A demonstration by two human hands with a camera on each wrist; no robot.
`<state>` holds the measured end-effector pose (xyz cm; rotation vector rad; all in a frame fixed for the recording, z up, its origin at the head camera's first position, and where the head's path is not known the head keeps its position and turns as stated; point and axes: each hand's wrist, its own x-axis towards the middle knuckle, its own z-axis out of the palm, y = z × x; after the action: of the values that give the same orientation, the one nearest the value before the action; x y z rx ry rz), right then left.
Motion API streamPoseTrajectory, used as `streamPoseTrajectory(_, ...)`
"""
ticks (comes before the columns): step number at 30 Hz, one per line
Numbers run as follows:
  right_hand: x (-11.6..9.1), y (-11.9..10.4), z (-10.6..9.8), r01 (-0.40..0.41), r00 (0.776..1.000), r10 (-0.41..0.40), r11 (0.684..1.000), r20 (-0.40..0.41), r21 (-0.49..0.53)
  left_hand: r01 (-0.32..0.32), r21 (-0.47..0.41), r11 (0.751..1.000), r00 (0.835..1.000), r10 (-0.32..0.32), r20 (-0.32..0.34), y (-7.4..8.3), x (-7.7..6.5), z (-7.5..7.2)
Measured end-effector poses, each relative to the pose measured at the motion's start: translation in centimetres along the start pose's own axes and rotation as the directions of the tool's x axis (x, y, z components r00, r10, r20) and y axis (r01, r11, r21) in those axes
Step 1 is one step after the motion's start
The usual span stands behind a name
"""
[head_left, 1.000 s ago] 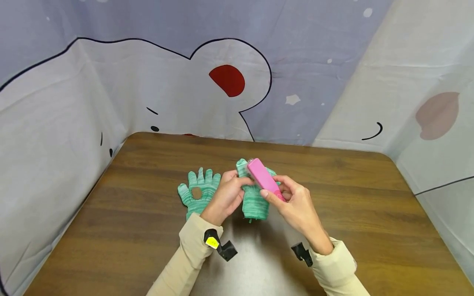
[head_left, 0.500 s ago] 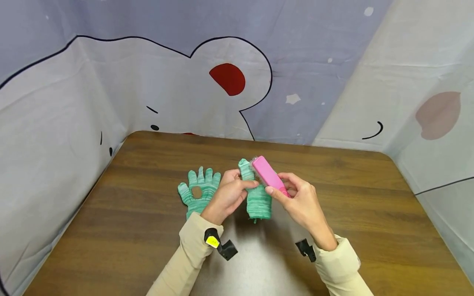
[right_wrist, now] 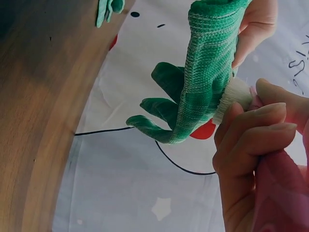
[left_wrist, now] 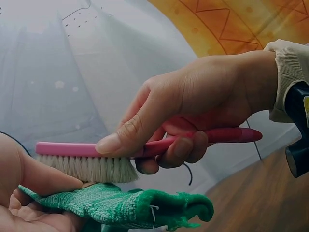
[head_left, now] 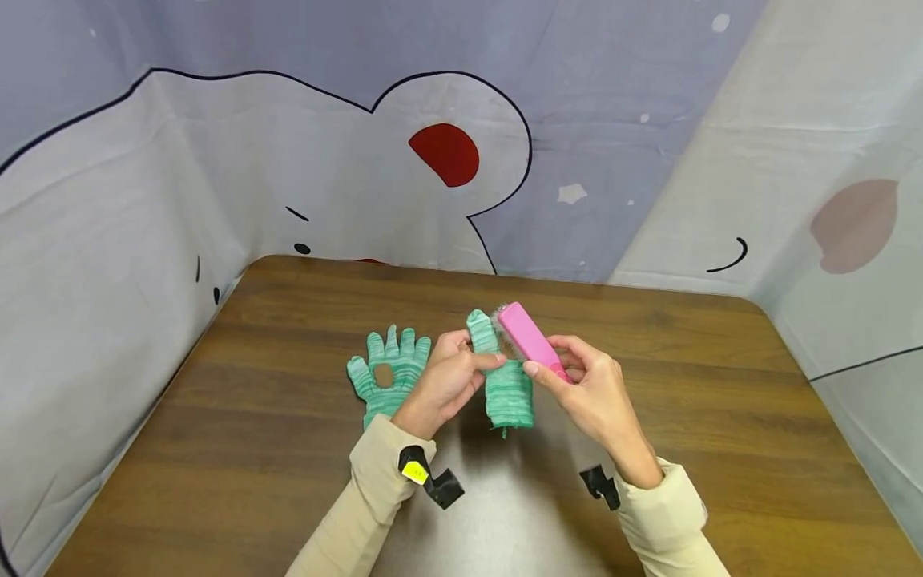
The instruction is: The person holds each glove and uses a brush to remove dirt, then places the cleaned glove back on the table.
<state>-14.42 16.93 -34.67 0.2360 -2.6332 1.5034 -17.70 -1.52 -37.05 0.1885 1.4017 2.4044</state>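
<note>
My left hand (head_left: 450,377) grips a green striped knit glove (head_left: 509,397), its thumb lying across the palm side and the cuff hanging toward me. In the right wrist view several glove fingers dangle loose below the hand. My right hand (head_left: 594,393) holds a pink brush (head_left: 530,332) by its handle, thumb pressed along the back. Pale bristles (left_wrist: 91,166) point down and meet the glove's surface right by the left thumb in the left wrist view. A second matching glove (head_left: 389,365) lies flat on the table, left of my left hand, with a round brown patch on it.
The brown wooden table (head_left: 274,336) spreads under both hands. A printed cloth (head_left: 346,176) hangs behind the table and along both its sides. Each wrist carries a small black camera mount, such as the one at the left sleeve (head_left: 440,485).
The brush and right hand have shifted slightly right and up. The held glove has swung a little to the right and turned. The glove on the table stays put.
</note>
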Motion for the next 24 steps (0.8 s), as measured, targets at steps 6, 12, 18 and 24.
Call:
streamPoseTrajectory(6, 0.05, 0.27, -0.17, 0.002, 1.0, -0.002, 1.0, -0.019, -0.006, -0.01, -0.021, 1.0, 1.0, 0.01, -0.009, 0.02, 0.08, 0.02)
streamPoseTrajectory(12, 0.05, 0.32, -0.31, -0.011, 1.0, 0.011, 1.0, -0.019, -0.008, -0.019, -0.031, 0.999, 1.0, 0.019, 0.009, 0.06, -0.02, -0.07)
streamPoseTrajectory(18, 0.07, 0.35, -0.6, -0.025, 0.999, 0.025, 0.999, -0.037, -0.02, -0.022, -0.036, 0.999, 1.0, 0.022, 0.004, 0.01, -0.07, -0.09)
streamPoseTrajectory(24, 0.18, 0.51, -0.89, -0.015, 0.998, 0.013, 0.999, -0.06, -0.035, -0.017, -0.054, 0.998, 1.0, 0.016, -0.011, 0.0, -0.01, -0.09)
